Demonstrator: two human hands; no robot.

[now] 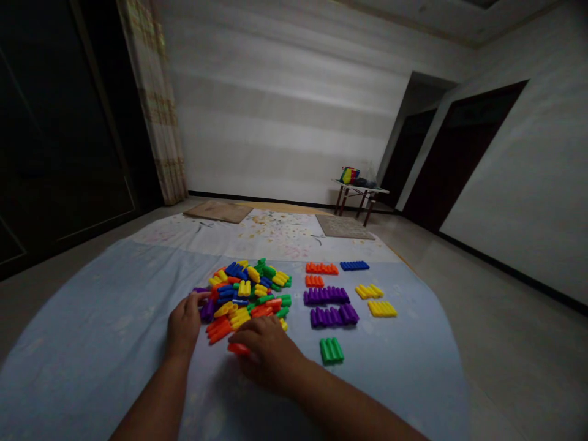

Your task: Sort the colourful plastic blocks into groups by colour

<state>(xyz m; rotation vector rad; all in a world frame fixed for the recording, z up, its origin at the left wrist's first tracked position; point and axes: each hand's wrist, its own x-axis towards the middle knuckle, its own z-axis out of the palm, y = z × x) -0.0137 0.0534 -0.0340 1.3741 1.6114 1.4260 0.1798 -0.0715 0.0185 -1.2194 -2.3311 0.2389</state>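
Observation:
A heap of bullet-shaped plastic blocks in yellow, orange, blue, green and purple lies mid-table. At the heap's left edge, my left hand touches the purple blocks there, its fingers loosely extended. Just in front of the heap, my right hand is closed on an orange block, part of which its fingers hide. Sorted rows stand to the right: orange blocks, blue blocks, purple blocks, yellow blocks and green blocks.
A pale blue cloth covers the near table, with a white floral cloth beyond. Two flat mats lie at the far edge, left and right. Farther back, a small folding table holds a colourful item and a dark bag.

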